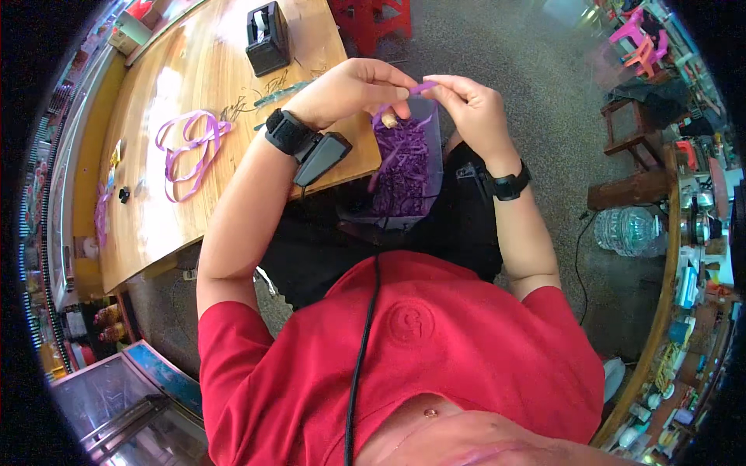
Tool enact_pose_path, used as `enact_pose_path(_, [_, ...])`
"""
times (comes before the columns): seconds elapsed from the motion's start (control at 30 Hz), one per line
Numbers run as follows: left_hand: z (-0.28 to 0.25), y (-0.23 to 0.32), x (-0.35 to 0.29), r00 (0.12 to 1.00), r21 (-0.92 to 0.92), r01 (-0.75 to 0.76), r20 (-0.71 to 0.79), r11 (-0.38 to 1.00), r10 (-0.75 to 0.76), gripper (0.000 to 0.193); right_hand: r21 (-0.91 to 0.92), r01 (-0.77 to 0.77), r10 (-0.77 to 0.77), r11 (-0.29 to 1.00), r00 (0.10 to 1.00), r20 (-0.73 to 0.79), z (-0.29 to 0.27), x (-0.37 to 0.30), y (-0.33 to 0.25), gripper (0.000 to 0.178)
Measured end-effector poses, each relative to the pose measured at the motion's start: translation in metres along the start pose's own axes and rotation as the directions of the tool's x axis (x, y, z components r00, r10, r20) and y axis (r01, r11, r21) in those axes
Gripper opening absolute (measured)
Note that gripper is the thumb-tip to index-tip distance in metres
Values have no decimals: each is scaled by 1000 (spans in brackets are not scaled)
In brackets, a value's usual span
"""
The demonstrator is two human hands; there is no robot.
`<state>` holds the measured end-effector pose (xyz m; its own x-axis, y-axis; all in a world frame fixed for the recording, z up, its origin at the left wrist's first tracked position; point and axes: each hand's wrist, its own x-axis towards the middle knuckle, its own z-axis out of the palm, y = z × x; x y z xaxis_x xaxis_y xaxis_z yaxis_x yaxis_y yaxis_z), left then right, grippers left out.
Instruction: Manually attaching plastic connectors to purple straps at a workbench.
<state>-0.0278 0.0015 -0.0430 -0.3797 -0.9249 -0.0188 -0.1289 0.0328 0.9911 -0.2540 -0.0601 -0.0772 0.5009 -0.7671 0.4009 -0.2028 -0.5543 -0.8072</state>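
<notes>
While the left hand (361, 92) pinches one end of a purple strip (423, 87) between thumb and forefinger, its other fingers curled, the right hand (472, 107) holds the opposite end, thumb and fingertips nearly together. The strip spans the short gap between both hands. Below them stands a translucent plastic bin (437, 155) containing purple shreds (404, 165). Well left of the left hand, on a wooden table (311, 35), lies a looped lilac ribbon (211, 147); beyond that hand, toward the left, sits a black tape dispenser (268, 53).
</notes>
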Motion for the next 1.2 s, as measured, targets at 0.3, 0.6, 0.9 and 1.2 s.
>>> enact_pose_path(0.3, [8, 5, -3, 992, 13, 129, 7, 992, -129, 28, 18, 47, -46, 999, 997, -53, -13, 11, -1, 19])
enact_pose_path(0.6, [4, 3, -2, 991, -183, 121, 82, 976, -108, 29, 31, 33, -31, 999, 997, -76, -11, 13, 10, 19])
enact_pose_path(0.9, [4, 2, -2, 982, -100, 189, 40, 977, -186, 32, 265, -88, 79, 960, 996, 45, -33, 16, 20, 22])
enact_pose_path(1.2, [7, 9, -4, 974, -49, 225, 40, 973, -223, 30, 645, -507, 148, 572, 837, 527, -80, 13, 38, 21])
